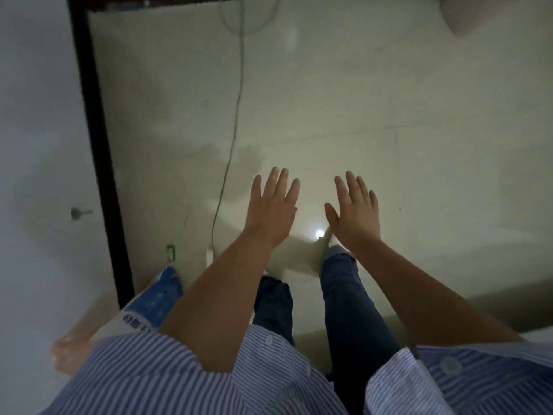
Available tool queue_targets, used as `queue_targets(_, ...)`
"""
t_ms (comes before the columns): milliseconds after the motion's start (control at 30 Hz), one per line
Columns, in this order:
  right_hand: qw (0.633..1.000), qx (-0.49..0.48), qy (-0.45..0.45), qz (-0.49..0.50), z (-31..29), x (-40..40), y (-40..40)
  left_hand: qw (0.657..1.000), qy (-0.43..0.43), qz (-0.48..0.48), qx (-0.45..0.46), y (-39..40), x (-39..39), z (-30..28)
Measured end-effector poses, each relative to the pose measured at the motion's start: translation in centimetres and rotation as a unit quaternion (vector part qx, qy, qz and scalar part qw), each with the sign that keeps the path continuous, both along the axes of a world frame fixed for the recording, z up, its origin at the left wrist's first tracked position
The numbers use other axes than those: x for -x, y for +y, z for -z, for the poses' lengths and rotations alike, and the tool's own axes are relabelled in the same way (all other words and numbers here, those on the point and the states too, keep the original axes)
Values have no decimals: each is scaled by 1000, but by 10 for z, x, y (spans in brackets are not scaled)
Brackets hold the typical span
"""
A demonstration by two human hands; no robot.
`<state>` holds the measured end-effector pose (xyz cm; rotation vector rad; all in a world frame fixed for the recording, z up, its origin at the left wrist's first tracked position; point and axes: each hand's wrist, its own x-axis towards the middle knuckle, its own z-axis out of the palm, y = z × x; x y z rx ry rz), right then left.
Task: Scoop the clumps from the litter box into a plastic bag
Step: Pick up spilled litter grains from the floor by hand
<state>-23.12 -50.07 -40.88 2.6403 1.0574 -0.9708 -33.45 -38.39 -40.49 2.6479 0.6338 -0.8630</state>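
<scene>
I look down at a pale tiled floor. My left hand [272, 209] and my right hand [354, 212] are stretched out side by side above the floor, backs up, fingers straight and spread, holding nothing. No litter box, scoop or plastic bag shows in the head view. My legs in dark jeans and my striped shirt fill the bottom of the frame.
A white wall with a black baseboard [98, 151] runs along the left. A thin cable [232, 139] trails down the floor. A blue-and-white bag [152, 301] sits on an orange-wrapped package [74, 345] at lower left. A pinkish object [475, 13] lies at the top right.
</scene>
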Motion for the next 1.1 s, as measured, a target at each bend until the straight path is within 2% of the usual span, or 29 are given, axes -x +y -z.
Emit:
queue_targets(200,979,8,24,201,4,-113,-130,995,15,95,6,-87,-166,-5)
queue_targets(467,943,-23,-25,331,-36,-291,-255,982,6,191,10,-209,-365,-28)
queue_targets(867,900,-56,-67,427,-61,-582,-321,953,-51,296,-32,-243,-698,-57)
queue_targets(1100,912,-83,-42,399,-63,-752,-345,951,-50,303,-35,-282,-866,-65)
